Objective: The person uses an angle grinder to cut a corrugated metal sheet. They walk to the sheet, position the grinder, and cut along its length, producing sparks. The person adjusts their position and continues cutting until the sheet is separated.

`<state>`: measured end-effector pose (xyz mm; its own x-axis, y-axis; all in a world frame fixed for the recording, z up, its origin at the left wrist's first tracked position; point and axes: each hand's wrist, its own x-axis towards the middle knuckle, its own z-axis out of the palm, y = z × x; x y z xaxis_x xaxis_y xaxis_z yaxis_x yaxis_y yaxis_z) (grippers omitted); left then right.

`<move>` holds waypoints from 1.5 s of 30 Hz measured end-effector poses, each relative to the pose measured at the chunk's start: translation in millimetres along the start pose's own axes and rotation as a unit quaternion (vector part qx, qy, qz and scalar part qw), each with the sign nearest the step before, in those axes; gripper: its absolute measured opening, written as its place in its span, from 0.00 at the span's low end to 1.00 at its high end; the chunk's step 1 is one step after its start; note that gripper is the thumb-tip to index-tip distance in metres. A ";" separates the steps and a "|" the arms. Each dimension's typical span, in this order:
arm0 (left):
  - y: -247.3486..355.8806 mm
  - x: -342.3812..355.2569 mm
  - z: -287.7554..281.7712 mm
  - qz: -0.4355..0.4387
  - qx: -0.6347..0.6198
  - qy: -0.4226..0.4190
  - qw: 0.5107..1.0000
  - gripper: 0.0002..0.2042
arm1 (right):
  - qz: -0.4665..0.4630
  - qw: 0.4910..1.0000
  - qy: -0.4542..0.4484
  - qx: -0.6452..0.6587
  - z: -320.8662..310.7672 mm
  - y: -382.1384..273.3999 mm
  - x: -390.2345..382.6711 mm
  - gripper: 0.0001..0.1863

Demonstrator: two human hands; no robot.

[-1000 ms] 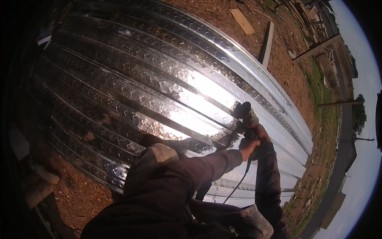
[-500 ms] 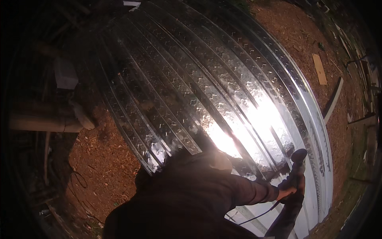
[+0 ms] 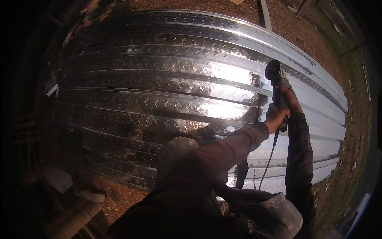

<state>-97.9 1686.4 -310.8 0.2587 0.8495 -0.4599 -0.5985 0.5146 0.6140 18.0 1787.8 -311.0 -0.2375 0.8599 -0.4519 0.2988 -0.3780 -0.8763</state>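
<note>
Angle grinder (image 3: 277,91), dark with a round disc at its far end, sits over the right part of a large ribbed, shiny metal sheet (image 3: 159,91) lying on reddish dirt (image 3: 119,197). Left hand (image 3: 275,116) wraps closed around the grinder's rear handle. Right hand (image 3: 289,95) grips its body further up. A cord (image 3: 269,159) hangs below.

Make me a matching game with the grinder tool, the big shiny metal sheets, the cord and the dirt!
Things:
1. dark hand-held angle grinder
2. shiny ribbed metal sheets
3. thin dark power cord
4. reddish-brown dirt ground

Matches:
A. hangs down from the tool
B. gripped by the left hand and right hand
C. lies around the sheets
D. gleams with sunlight

Pairs: 1-B, 2-D, 3-A, 4-C
</note>
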 end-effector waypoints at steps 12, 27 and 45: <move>-15.6 41.7 -31.7 -0.091 -0.105 0.003 0.990 0.10 | -0.007 0.976 0.061 -0.208 36.8 -11.8 32.9 0.26; -15.9 29.6 -5.5 -0.121 -0.086 -0.024 0.989 0.13 | 0.053 0.960 0.125 -0.243 16.5 -10.0 14.3 0.31; -50.9 53.9 -32.7 -0.104 -0.093 0.010 0.990 0.13 | 0.026 0.977 0.079 -0.196 31.3 -0.1 10.6 0.30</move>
<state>-78.3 1702.2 -387.8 0.3762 0.7240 -0.5782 -0.6639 0.6459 0.3768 -13.5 1786.2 -320.9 -0.0750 0.8969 -0.4358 0.6451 -0.2896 -0.7071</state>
